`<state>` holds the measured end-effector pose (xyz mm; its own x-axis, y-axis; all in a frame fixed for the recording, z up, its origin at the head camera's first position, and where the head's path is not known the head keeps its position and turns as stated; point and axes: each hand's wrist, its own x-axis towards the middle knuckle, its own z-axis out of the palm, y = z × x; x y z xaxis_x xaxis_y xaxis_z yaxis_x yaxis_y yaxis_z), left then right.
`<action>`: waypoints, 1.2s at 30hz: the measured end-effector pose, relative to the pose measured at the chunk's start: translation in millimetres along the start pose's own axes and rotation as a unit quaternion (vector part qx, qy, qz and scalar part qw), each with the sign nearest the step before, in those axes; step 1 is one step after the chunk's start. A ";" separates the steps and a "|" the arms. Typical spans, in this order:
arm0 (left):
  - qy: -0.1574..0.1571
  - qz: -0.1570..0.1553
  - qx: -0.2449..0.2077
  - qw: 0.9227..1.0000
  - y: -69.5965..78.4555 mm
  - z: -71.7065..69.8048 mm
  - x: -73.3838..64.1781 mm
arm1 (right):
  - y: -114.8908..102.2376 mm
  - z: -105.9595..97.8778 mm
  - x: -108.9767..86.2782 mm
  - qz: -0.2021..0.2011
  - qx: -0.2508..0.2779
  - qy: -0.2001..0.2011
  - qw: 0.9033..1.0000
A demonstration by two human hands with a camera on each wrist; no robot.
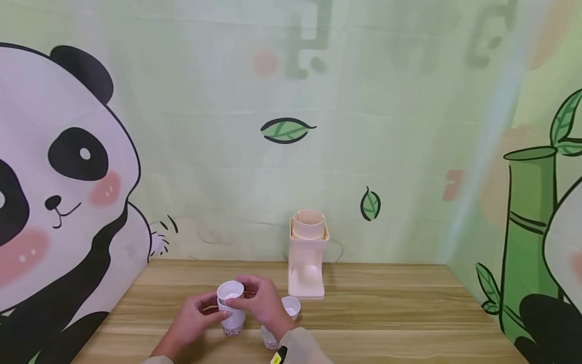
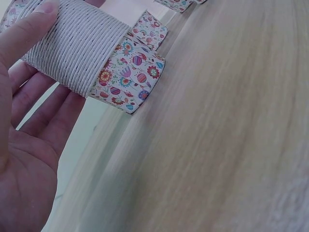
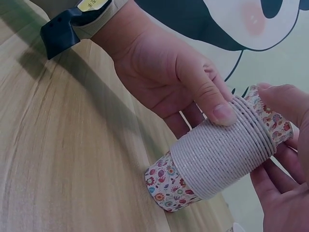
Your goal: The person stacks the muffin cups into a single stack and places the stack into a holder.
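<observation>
A stack of nested paper cups with a floral print stands on the table between the hands. The right wrist view shows its many white rims packed close together. One paper cup juts from the upper end. My left hand holds the stack at its side, thumb across the rims in the left wrist view. My right hand pinches the upper cup between thumb and fingers. Two more paper cups, a rear one and a nearer one, stand beside my right forearm, partly hidden.
Behind the cups stands a pale pink dispenser-like stand with a round tube in its top. The wooden table ends at a printed cloth backdrop with pandas and bamboo.
</observation>
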<state>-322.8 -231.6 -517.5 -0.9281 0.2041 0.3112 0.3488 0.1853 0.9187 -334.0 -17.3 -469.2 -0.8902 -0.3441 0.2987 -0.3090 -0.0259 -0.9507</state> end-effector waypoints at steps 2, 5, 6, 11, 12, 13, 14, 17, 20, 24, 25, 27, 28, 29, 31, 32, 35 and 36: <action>0.002 -0.006 -0.001 1.000 0.1 0.7 -0.1 | 0.7 0.1 -0.7 0.000 0.001 -0.001 1.000; 0.003 -0.019 0.001 1.000 0.2 0.6 0.3 | 1.4 -0.1 -2.1 0.007 0.004 -0.004 1.000; 0.005 -0.025 0.000 1.000 0.4 0.5 0.4 | 1.4 -0.4 -2.7 0.010 0.005 -0.004 1.000; 0.008 -0.041 0.001 0.999 0.7 -0.6 1.6 | 2.7 -1.8 -4.8 0.016 0.007 -0.005 1.000; 0.008 -0.041 0.001 0.999 0.8 -0.7 1.6 | 2.7 -1.9 -5.2 0.015 0.007 -0.006 1.000; 0.009 -0.041 0.000 0.999 0.6 -0.7 1.8 | 3.3 -2.1 -5.2 0.013 0.007 -0.008 1.000; 0.009 -0.041 0.001 0.999 0.5 -0.7 1.8 | 3.7 -2.1 -5.3 0.012 0.007 -0.009 1.000; 0.010 -0.043 -0.001 0.999 -0.2 -0.3 1.6 | 4.4 -2.3 -5.6 0.009 0.005 -0.012 1.000; 0.011 -0.040 -0.005 0.999 -0.2 0.2 0.9 | 4.8 -2.3 -6.0 0.009 0.005 -0.014 1.000; 0.007 -0.027 -0.009 1.000 0.2 0.0 0.3 | 3.4 -1.9 -7.3 0.012 0.016 -0.014 1.000; 0.005 -0.024 -0.007 1.000 0.1 0.0 0.1 | 3.1 -1.8 -7.6 0.014 0.017 -0.012 1.000; 0.005 -0.024 -0.007 1.000 0.5 0.1 0.1 | 2.6 -1.5 -8.0 0.014 0.018 -0.012 1.000; 0.005 -0.024 -0.006 1.000 0.6 0.2 0.0 | 2.7 -1.5 -8.1 0.014 0.017 -0.012 1.000; 0.007 -0.027 -0.004 1.000 0.8 0.5 0.1 | 2.9 -1.4 -7.9 0.013 0.016 -0.012 1.000; 0.010 -0.034 -0.003 0.999 1.1 0.9 0.2 | 4.1 -1.4 -7.5 0.013 0.010 -0.012 1.000; 0.012 -0.037 -0.003 0.999 1.4 1.0 0.3 | 4.5 -1.5 -7.1 0.012 0.008 -0.014 1.000; 0.012 -0.035 -0.003 0.999 1.8 1.0 0.7 | 6.1 -2.0 -5.9 0.011 -0.001 -0.017 1.000; 0.011 -0.033 -0.004 0.999 2.4 0.8 0.7 | 6.5 -2.2 -5.4 0.011 -0.006 -0.017 1.000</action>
<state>-322.6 -230.2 -515.3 -0.9516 0.1701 0.2560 0.2865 0.1898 0.9391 -331.9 -13.6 -476.9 -0.8847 -0.3768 0.2743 -0.2936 -0.0066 -0.9559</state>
